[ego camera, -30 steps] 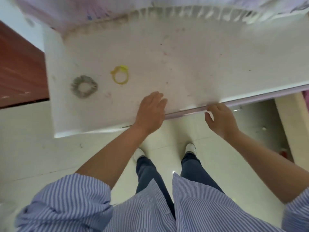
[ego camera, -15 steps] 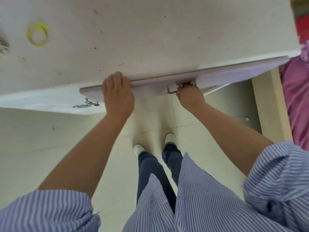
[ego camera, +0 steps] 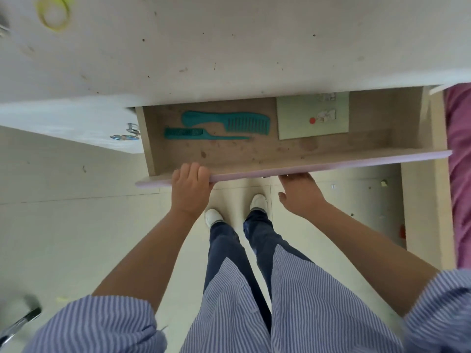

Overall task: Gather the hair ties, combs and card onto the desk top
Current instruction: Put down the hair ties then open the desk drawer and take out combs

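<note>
The desk drawer point(ego camera: 254, 159) stands pulled out under the white desk top point(ego camera: 229, 47). Inside lie two teal combs, a wide-toothed comb point(ego camera: 226, 122) and below it a thin tail comb point(ego camera: 201, 135), with a pale green card point(ego camera: 312, 115) to their right. A yellow hair tie point(ego camera: 54, 12) lies on the desk top at the far left; a grey hair tie point(ego camera: 3, 28) is cut off by the frame edge. My left hand point(ego camera: 190, 191) grips the drawer's lilac front edge. My right hand point(ego camera: 302, 193) reaches under that edge, its fingers hidden.
A metal key and lock point(ego camera: 126, 133) hang on the white cabinet front left of the drawer. A purple cloth point(ego camera: 458, 161) and a wooden post point(ego camera: 428, 212) stand at the right. A metal chair part point(ego camera: 17, 324) shows at the lower left. My feet stand on the tiled floor.
The drawer has slid out toward me with both hands on its front, and the combs and card inside have come into view.
</note>
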`<state>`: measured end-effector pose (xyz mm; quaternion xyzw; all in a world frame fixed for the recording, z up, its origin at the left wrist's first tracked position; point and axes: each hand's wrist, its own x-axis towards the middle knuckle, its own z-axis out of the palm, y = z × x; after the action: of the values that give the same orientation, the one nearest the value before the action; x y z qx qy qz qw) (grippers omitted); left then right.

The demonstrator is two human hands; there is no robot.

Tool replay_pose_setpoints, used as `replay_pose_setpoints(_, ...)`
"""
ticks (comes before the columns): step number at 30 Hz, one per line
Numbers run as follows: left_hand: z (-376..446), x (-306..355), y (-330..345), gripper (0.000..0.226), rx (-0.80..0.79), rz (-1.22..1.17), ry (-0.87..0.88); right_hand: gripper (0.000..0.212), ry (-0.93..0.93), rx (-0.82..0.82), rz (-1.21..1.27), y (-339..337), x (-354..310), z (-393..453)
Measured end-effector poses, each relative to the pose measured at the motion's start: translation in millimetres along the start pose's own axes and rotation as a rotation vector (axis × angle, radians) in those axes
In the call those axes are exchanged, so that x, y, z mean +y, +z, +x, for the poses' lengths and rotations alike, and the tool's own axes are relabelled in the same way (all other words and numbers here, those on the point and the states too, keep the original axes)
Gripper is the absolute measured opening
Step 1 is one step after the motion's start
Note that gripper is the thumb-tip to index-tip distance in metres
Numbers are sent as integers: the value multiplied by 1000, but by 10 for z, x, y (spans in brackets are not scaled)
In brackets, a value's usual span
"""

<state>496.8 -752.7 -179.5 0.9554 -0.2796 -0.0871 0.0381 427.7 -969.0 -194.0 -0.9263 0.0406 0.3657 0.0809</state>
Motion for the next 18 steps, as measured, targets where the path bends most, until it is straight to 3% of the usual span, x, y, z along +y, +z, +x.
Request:
replay_pose_setpoints(4, 51, -64, -44, 43, -166, -115, 4, 24, -234, -36, 212, -369, -2, -172)
replay_pose_setpoints(7, 298, -151, -10, 38, -321, -155, -10, 15, -378, 160, 261, -716, -81, 94)
replay_pose_setpoints(9, 560, -200, 45, 25, -372, -95, -121, 24, -301, 241, 141, -830, -171, 524)
replay_pose_setpoints(11, 793, -239, 145, 30, -417, 101, -172, 44, -177, 202, -16, -807, -245, 935)
replay_pose_setpoints(14, 1016, -287, 365, 38, -470, 204, -189, 48, -142, 207, -117, -659, -277, 1259)
replay_pose_setpoints(18, 1034, -362, 433, 19, -282, 275, 162, 52, -146, 216, -95, -550, -224, 1333)
